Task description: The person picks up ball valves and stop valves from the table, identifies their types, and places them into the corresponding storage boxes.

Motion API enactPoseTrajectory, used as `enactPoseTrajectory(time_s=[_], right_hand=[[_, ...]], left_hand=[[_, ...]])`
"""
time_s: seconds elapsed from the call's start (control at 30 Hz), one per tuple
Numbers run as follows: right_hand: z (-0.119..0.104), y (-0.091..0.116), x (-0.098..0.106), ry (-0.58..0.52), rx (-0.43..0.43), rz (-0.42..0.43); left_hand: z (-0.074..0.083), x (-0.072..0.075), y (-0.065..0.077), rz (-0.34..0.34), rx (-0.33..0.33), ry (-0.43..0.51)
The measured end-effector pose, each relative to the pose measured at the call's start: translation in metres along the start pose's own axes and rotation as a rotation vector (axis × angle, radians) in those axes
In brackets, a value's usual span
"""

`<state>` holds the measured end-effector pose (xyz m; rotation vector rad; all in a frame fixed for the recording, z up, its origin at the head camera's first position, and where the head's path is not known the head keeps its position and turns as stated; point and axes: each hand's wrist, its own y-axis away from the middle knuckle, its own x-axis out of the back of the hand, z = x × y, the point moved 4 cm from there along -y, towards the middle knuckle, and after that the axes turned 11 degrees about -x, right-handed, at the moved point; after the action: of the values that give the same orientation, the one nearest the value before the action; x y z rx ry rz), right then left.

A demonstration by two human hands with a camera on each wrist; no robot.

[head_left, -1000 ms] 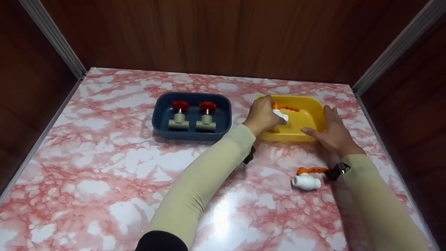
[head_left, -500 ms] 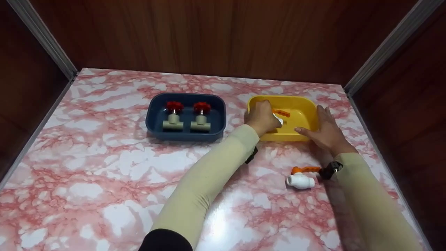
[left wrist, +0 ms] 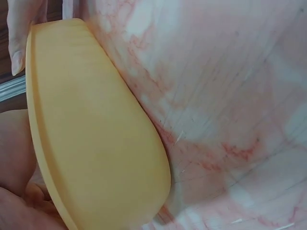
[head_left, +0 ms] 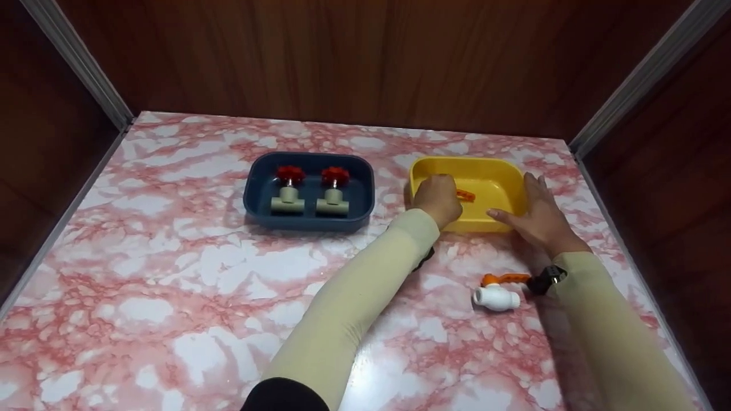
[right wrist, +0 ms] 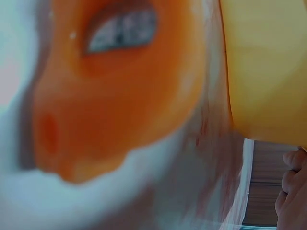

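Observation:
My left hand (head_left: 438,200) reaches down inside the yellow tub (head_left: 485,227) with its fingers curled around a ball valve. Only the valve's orange lever (head_left: 465,196) shows beside the knuckles; the hand hides its white body. In the left wrist view, the left hand (left wrist: 17,158) shows behind the rim of the tub (left wrist: 100,120). My right hand (head_left: 542,220) rests at the tub's right end, thumb over the near rim and fingers extended along the outer side. A second white ball valve (head_left: 497,298) with an orange lever (right wrist: 120,110) lies on the table near the right wrist.
Left of the yellow tub stands a dark blue tub (head_left: 308,224). Two beige tee-shaped valves with red handwheels, a left one (head_left: 288,197) and a right one (head_left: 333,197), stand in it. Brown wood-grain panels (head_left: 354,63) enclose the marbled table (head_left: 171,319) at the back and sides.
My left hand has lowered the ball valve deeper into the yellow tub, and its white body has gone out of sight behind the hand. The right hand stays at the tub's right end.

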<state>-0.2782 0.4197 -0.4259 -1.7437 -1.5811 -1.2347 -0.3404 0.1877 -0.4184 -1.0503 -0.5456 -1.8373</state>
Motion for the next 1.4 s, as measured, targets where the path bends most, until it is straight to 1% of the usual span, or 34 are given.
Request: enactPoseTrajectory(time_s=[0.07,0.1,0.13,0.2,0.3,0.37,0.47,0.53,0.6,0.67,0.73,0.87,1.0,1.07,1.1,1.2,1.33,1.4], right_hand=[[-0.001,0.0,0.0,-0.004,0.003,-0.002],[-0.001,0.0,0.0,-0.006,0.004,-0.003],[-0.001,0.0,-0.001,-0.008,0.005,-0.004],[-0.001,0.0,-0.001,-0.006,0.01,-0.005],[-0.001,0.0,0.0,0.001,0.013,-0.004],[0.0,0.0,0.0,0.01,0.013,-0.002],[0.001,0.0,0.001,0.013,0.01,-0.005],[0.001,0.0,0.001,0.012,0.003,-0.009],[0.001,0.0,0.001,0.013,0.002,-0.013],[0.001,0.0,0.001,0.011,0.005,-0.016],[0.0,0.0,0.001,0.009,0.013,-0.016],[0.001,0.001,0.0,0.004,0.02,-0.011],[0.002,0.002,-0.001,-0.004,0.017,-0.012],[0.003,0.002,-0.001,-0.013,0.018,-0.013],[0.002,0.002,-0.001,-0.017,0.021,-0.011],[0.002,0.002,-0.001,-0.02,0.026,-0.007],[0.001,0.001,-0.001,-0.014,0.025,-0.004],[0.001,0.0,0.0,-0.012,0.03,-0.003]], left_hand=[[-0.002,-0.005,-0.004,-0.006,-0.009,-0.034],[-0.003,-0.009,-0.007,0.004,-0.013,-0.05],[-0.002,-0.007,-0.004,0.004,-0.019,-0.054],[0.003,0.002,0.005,-0.017,-0.024,-0.052],[0.007,0.01,0.014,-0.007,-0.036,-0.05],[0.012,0.019,0.022,-0.016,-0.053,-0.06],[0.014,0.03,0.03,0.013,-0.084,-0.106],[0.012,0.037,0.034,0.017,-0.1,-0.151],[0.008,0.042,0.038,0.013,-0.11,-0.174],[0.001,0.046,0.043,-0.003,-0.118,-0.179],[-0.008,0.048,0.048,-0.018,-0.11,-0.147],[-0.025,0.044,0.056,-0.061,-0.08,-0.063],[-0.035,0.037,0.057,-0.116,-0.067,-0.066],[-0.038,0.035,0.056,-0.129,-0.067,-0.081],[-0.038,0.034,0.056,-0.129,-0.065,-0.077],[-0.038,0.033,0.055,-0.113,-0.049,-0.028],[-0.036,0.032,0.055,-0.084,-0.009,0.023],[-0.035,0.032,0.054,-0.075,0.007,0.025]])
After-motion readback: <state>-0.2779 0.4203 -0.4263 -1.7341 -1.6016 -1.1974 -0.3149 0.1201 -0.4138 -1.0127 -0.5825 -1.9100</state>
